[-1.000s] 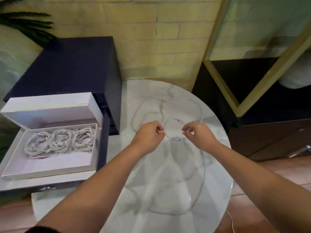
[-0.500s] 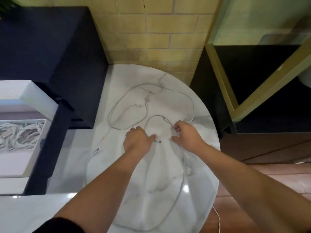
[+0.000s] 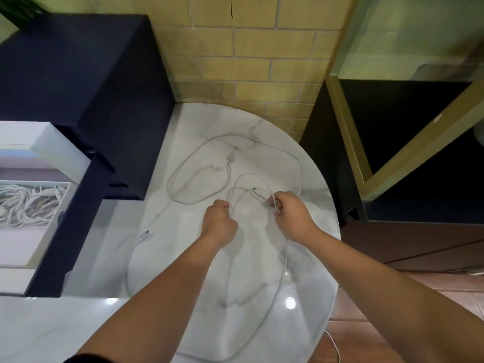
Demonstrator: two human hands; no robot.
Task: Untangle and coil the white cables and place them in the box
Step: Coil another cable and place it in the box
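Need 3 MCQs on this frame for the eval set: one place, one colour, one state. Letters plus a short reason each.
1. Where is the white box?
A) left of the hands
B) right of the hands
C) between the hands

2. What colour is the brick wall behind the marble table?
A) red
B) yellow
C) grey

3. What state are the left hand and right hand in?
A) both lie flat
B) both grip the white cable
C) only the left grips it

Answers:
1 A: the box sits at the frame's left edge, with coiled cables inside.
2 B: the bricks are plainly yellow.
3 B: the fingers of both hands curl round the cable loop.
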